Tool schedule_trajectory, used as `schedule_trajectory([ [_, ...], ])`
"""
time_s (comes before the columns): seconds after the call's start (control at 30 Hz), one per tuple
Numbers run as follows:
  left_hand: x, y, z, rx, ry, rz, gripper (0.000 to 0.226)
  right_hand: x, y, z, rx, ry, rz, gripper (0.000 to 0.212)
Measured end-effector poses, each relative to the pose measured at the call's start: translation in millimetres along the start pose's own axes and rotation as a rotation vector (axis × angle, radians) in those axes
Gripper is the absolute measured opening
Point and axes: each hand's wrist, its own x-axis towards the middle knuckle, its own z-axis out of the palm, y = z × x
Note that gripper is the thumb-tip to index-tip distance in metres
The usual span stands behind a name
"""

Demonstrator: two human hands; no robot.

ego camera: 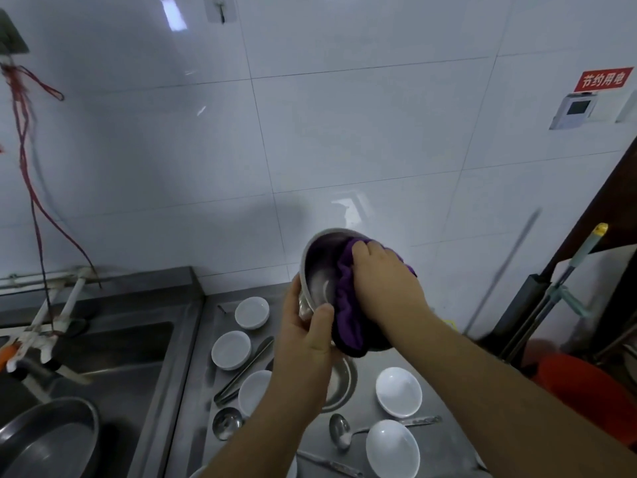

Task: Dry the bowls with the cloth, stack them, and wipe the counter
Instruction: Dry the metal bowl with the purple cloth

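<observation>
Steel bowl (322, 270): round, brushed metal, dull grey sheen inside, thin rolled rim. Held above the counter (444, 429), tipped so its mouth faces the camera, at frame centre.

Left hand (306, 336) grips the bowl at its 7 o'clock edge, thumb hooked over the rim, fingers curled behind the outer wall.

Right hand (386, 284) presses a purple cloth (348, 305) into the bowl's 3 o'clock side. Cloth is soft, plush, bunched into folds, with a dark edge hanging below the rim. The fingers lie bent over the cloth; whether they clutch it or only press, cannot tell.

Counter: stainless, flat, scuffed matte. On it, below the hands:
- white glossy ceramic bowls, small and round: three at 9 to 10 o'clock of the hands (252, 312), two at 5 o'clock (398, 391).
- a metal ladle (339, 431) at 6 o'clock, bowl up.
- metal tongs (241, 370) lying diagonal at 8 o'clock.

Sink (113, 357) at 9 o'clock, steel; a round grey pan (48, 439) in it. Wall: white glazed tile.
</observation>
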Motion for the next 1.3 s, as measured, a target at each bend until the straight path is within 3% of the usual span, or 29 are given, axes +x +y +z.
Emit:
schedule_trajectory([
  [0.1, 1, 3, -2, 0.057, 0.021, 0.041, 0.065, -4, -4, 0, 0.076, -0.152, 0.074, 0.024],
  [0.2, 1, 3, -3, 0.087, 0.043, 0.057, 0.071, -23, -11, 1, 0.441, -0.234, 0.085, 0.020],
  [0.27, 1, 2, -4, 0.138, 0.050, 0.087, 0.071, -39, -18, 0, 0.670, -0.296, 0.101, 0.030],
  [0.33, 1, -2, -4, 0.222, 0.052, 0.101, 0.075, -51, -26, -2, 0.983, -0.389, 0.269, 0.033],
  [0.43, -1, -6, -7, 0.438, 0.002, 0.122, 0.082, -57, -27, -2, 1.506, -0.540, 0.545, 0.055],
  [0.6, 7, 5, -13, 0.795, -0.174, 0.197, 0.081, -52, -13, -12, 1.958, -0.478, 0.625, 0.089],
  [0.67, 12, 9, -15, 0.872, -0.239, 0.249, 0.083, -49, -4, -13, 2.040, -0.454, 0.632, 0.106],
  [0.77, 13, 12, -18, 0.958, -0.345, 0.304, 0.090, -44, 7, -17, 2.059, -0.395, 0.666, 0.107],
  [0.97, 11, 6, -18, 1.144, -0.441, 0.393, 0.097, -41, 15, -16, 1.987, -0.212, 0.830, 0.067],
  [1.07, 10, 2, -18, 1.110, -0.444, 0.335, 0.099, -39, 17, -12, 1.945, -0.070, 0.838, 0.048],
  [1.17, 8, -4, -21, 0.823, -0.280, 0.200, 0.096, -41, 22, -6, 1.946, -0.022, 0.845, 0.039],
  [1.23, 8, -12, -20, 0.625, -0.006, 0.078, 0.080, -45, 26, -3, 2.008, -0.038, 0.842, 0.037],
  [1.3, 9, -19, -21, 0.317, 0.190, -0.174, 0.059, -48, 30, 1, 2.045, -0.052, 0.833, 0.040],
])
